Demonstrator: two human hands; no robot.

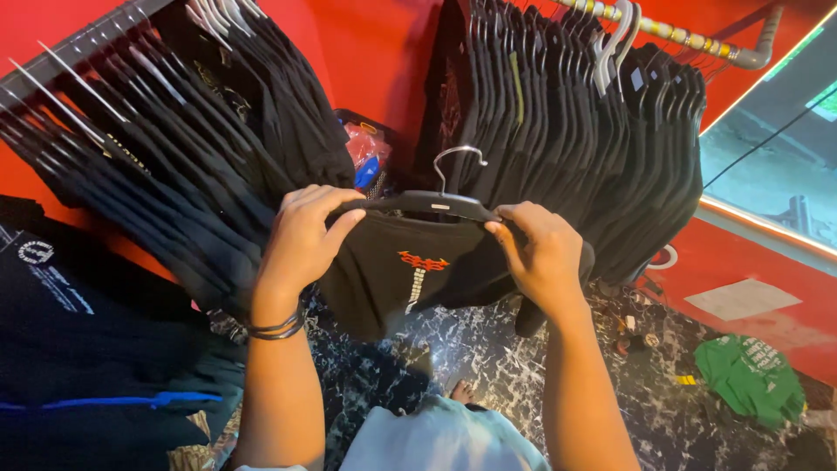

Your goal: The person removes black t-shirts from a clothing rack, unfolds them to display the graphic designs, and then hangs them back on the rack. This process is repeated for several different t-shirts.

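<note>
I hold a black t-shirt (410, 275) with a red and white print on its chest, hung on a black hanger (432, 204) with a metal hook. My left hand (303, 234) grips the hanger's left shoulder and the shirt's collar. My right hand (539, 249) pinches the hanger's right shoulder and the fabric there. The shirt hangs in front of me, between two racks of black clothes.
A rack of black shirts (174, 148) slants at the left, another rack (593, 131) on a metal rail (697, 39) at the right. A green shirt (751, 377) lies on the dark marbled floor (488, 349). Red walls surround; a basket with red and blue items (366, 153) stands behind.
</note>
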